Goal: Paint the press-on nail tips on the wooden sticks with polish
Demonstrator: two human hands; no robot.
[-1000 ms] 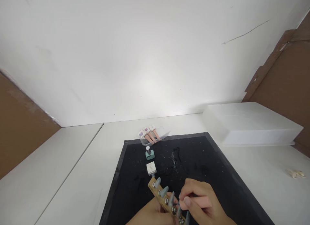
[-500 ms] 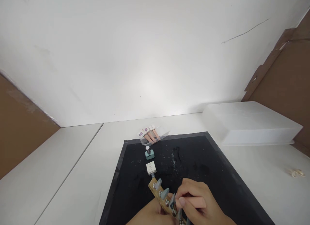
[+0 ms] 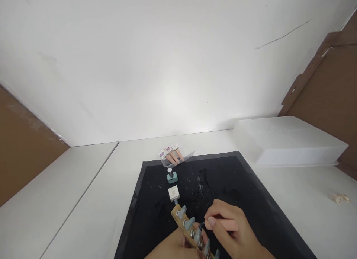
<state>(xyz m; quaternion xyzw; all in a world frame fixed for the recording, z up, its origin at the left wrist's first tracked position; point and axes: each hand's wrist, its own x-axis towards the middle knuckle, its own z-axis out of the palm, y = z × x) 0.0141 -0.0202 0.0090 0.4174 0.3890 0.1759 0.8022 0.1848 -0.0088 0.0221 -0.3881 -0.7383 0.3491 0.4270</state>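
Observation:
My left hand (image 3: pixel 181 246) is closed around a wooden strip (image 3: pixel 175 212), holding it at a slant. Along the strip stand several grey-blue false nail tips (image 3: pixel 189 223) on round metal mounts. Pinched in my right hand (image 3: pixel 235 223) is a nail polish brush with a pink handle (image 3: pixel 228 225). Its dark bristle end is right by the top of one nail tip (image 3: pixel 198 235); I cannot tell if they touch. Just beyond the strip's far end is a white square piece (image 3: pixel 174 193) with marks on top and a bluish neck. Behind it sits a teal bottle-like item (image 3: pixel 172 178) with a pale-topped dark stem.
A clear tray (image 3: pixel 167 164) with several pink-handled, white-ended pieces (image 3: pixel 175 154) stands at the black mat's (image 3: pixel 223 177) far edge. To the right are a white plastic box (image 3: pixel 295 154) and small cream-coloured pieces (image 3: pixel 340 198). Cardboard panels (image 3: pixel 329 84) flank the white wall.
My right hand has shifted slightly up and right with the brush, and its bristle end has come off the nail tip's face toward its top. The left hand and strip are nearly still.

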